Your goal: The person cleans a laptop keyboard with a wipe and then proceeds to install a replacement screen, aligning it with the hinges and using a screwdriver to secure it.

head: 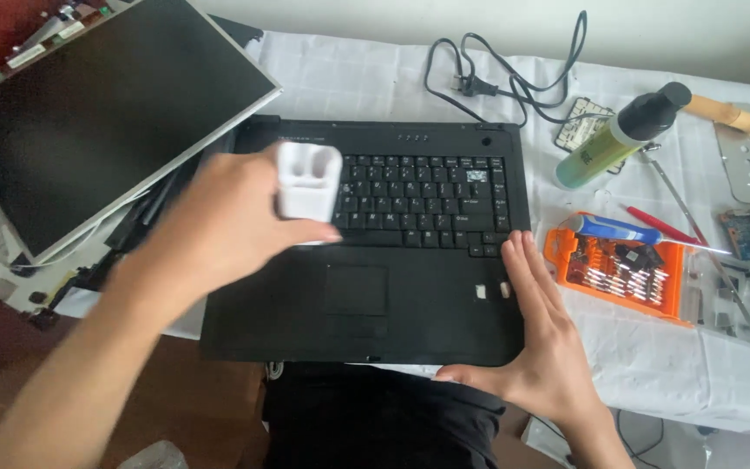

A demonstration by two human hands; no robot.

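Holding a small white plastic block with two round sockets (307, 181) above the left half of the keyboard, the left hand (219, 227) has its fingers closed round the block's lower part; the right hand (542, 334) lies flat and open, holding nothing, on the near right corner of the black plastic laptop base (366, 304), which rests on the white-clothed worktop (653, 356); the block stands roughly upright, long axis running near to far in the picture, sockets facing the camera; blurred, so its grip looks uncertain, and it could slip onto the keys; the detached screen panel (106, 113) leans at far left.
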